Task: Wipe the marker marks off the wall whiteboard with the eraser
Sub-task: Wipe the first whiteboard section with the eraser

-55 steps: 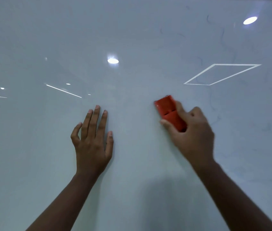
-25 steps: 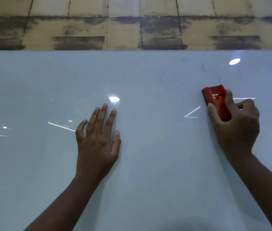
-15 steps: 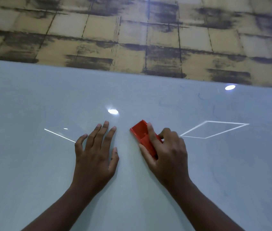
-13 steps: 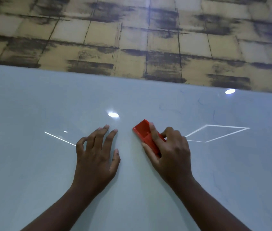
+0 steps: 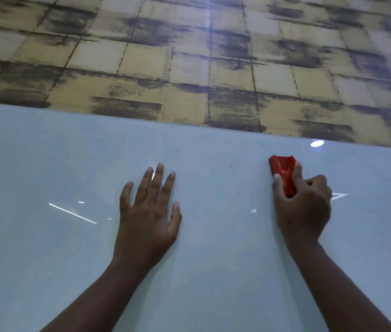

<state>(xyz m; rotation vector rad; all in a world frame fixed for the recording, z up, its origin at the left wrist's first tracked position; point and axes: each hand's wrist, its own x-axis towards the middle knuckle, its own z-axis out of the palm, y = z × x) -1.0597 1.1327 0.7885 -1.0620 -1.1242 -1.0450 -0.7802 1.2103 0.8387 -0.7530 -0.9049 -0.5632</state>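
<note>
The right hand grips the red eraser against the board (faint blue marks nearby), while the left hand lies flat, fingers spread.

The whiteboard lies bare to the left of the left hand, which rests flat on it with straight fingers and blocks the middle. Between that hand and the right hand, which grips the red eraser, runs an open strip of board. Just above the eraser, the board ends at the patterned wall.
</note>
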